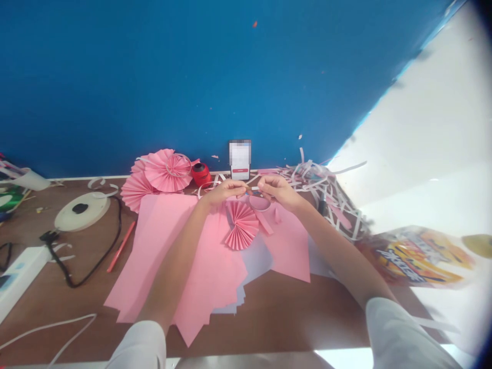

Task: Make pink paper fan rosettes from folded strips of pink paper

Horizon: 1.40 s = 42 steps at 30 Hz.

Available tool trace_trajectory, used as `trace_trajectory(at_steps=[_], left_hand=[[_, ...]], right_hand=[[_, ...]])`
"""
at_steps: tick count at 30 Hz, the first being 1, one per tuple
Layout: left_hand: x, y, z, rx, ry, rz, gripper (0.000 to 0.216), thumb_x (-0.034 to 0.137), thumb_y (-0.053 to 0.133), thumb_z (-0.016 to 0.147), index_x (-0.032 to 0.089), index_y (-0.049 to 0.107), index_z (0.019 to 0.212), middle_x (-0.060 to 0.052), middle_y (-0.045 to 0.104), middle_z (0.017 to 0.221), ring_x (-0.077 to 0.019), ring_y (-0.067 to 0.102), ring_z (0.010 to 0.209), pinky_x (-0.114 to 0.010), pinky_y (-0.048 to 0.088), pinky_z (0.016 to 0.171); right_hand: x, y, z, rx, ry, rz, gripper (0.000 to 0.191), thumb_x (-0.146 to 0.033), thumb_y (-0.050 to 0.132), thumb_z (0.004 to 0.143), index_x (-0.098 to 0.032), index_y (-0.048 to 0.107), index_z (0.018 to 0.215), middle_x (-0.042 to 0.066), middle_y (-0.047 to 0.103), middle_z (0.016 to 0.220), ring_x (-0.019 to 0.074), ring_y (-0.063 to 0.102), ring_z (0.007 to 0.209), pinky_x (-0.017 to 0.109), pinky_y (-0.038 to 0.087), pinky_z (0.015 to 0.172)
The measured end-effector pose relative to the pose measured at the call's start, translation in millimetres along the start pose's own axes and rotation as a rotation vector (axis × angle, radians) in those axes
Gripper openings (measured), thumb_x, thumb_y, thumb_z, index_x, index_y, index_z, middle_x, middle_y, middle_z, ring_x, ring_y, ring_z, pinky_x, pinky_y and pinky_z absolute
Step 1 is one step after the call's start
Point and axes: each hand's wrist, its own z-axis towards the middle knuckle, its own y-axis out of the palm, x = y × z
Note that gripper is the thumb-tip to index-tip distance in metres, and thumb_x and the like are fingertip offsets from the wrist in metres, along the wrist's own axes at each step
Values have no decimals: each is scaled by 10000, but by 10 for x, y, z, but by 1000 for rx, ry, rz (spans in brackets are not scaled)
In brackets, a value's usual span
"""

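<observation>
My left hand and my right hand meet fingertip to fingertip above the paper, both closed in a pinch. Between them shows a thin whitish piece, held by my right fingers; what my left fingers grip is too small to make out. Just below lies a pleated pink paper fan. A looped pink paper strip sits under my right hand. Pink paper sheets spread beneath my left forearm, and another pink sheet lies beside my right forearm, over pale lilac paper.
Larger pink paper rosettes and a red container stand near the blue wall. A phone leans there. Paper scraps heap at right, beside a snack bag. Leftward are a red pen, black cable and power strip.
</observation>
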Motion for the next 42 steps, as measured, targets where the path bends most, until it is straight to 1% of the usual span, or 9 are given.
trace_trajectory(at_steps=[5, 11, 15, 20, 23, 27, 30, 36, 42], left_hand=[[-16, 11, -10, 32, -21, -27, 324, 433, 662, 766, 127, 705, 863, 17, 444, 566, -141, 538, 673, -262, 385, 668], [-52, -14, -2, 17, -13, -39, 307, 404, 657, 780, 122, 706, 890, 3, 513, 635, -95, 452, 606, -252, 362, 645], [-76, -20, -3, -1, -3, -66, 286, 379, 645, 802, 126, 707, 920, -4, 533, 673, -85, 419, 607, -249, 342, 644], [-59, -14, -18, 2, 3, -68, 279, 382, 639, 807, 123, 707, 884, 5, 492, 628, -103, 438, 626, -253, 339, 653], [-41, -25, -19, -17, -4, -59, 282, 383, 627, 813, 116, 701, 867, -15, 531, 677, -103, 438, 628, -253, 342, 650], [-63, -56, -10, -41, -2, -67, 260, 369, 622, 818, 119, 690, 844, -45, 589, 772, -114, 484, 687, -261, 362, 691], [-95, -69, -10, -48, -22, -94, 244, 361, 627, 811, 126, 684, 848, -51, 605, 801, -122, 506, 710, -271, 376, 715], [-97, -69, -38, -44, -57, -126, 227, 351, 626, 814, 128, 666, 820, -48, 598, 807, -127, 522, 741, -273, 381, 738], [-94, -84, -43, -59, -54, -141, 232, 354, 625, 813, 125, 647, 783, -42, 586, 777, -126, 516, 732, -275, 376, 752]], right_hand=[[-8, 5, -4, 4, 0, 12, 350, -489, 634, 817, -172, 523, 717, -76, 415, 478, 49, 326, 415, 212, 228, 425], [7, -7, -1, 13, -3, 24, 351, -483, 637, 818, -168, 523, 716, -78, 418, 467, 46, 319, 411, 208, 223, 424], [21, -15, 7, 9, -19, 47, 326, -454, 636, 830, -167, 525, 721, -81, 415, 454, 41, 314, 400, 205, 214, 426], [15, -6, 2, 8, -21, 71, 312, -443, 642, 828, -167, 533, 731, -83, 408, 456, 42, 304, 402, 206, 206, 423], [10, -6, -5, 18, -14, 72, 314, -447, 641, 827, -165, 539, 735, -83, 403, 454, 43, 296, 403, 205, 201, 421], [7, -13, -9, 23, -18, 72, 322, -456, 651, 814, -165, 540, 733, -79, 416, 458, 43, 305, 407, 204, 210, 426], [6, -14, -8, 18, -23, 68, 328, -466, 655, 806, -163, 549, 734, -74, 421, 463, 44, 312, 410, 206, 215, 428], [17, -8, 0, 19, -39, 75, 330, -465, 658, 803, -167, 542, 720, -75, 416, 462, 47, 312, 410, 210, 216, 431], [41, -14, -3, 13, -45, 89, 303, -432, 647, 825, -166, 545, 723, -75, 420, 470, 46, 322, 414, 213, 217, 439]])
